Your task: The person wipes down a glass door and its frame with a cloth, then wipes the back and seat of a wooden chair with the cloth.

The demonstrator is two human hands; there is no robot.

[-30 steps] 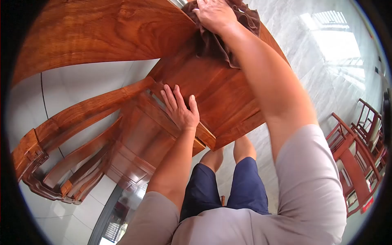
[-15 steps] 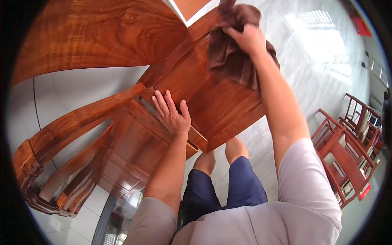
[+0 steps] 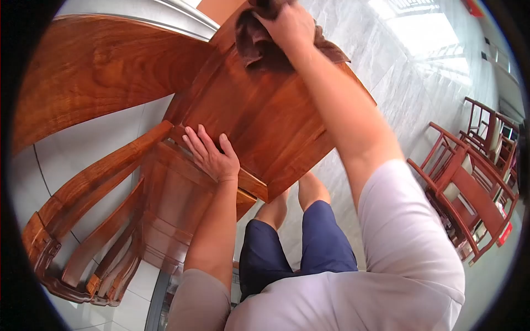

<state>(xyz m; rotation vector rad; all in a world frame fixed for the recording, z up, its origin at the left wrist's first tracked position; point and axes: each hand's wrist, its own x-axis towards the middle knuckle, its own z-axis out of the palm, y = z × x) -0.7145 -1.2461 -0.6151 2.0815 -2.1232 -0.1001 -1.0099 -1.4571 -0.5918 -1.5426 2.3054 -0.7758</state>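
Note:
A brown cloth lies bunched on the far end of a polished reddish-brown wooden panel. My right hand grips the cloth and presses it to the wood; its fingertips are partly hidden by the cloth. At the panel's near left edge, my left hand rests flat with its fingers spread, holding nothing. Just left of that hand is a curved wooden rail, part of the same dark furniture.
A broad curved wooden board spans the upper left. Several wooden chairs stand on the right. Grey marbled floor tiles lie beyond the panel, with bright window light reflected on them. My legs are close to its near edge.
My right hand has carried the cloth farther away and to the left along the panel. The left hand stays on the edge. The whole view has shifted a little.

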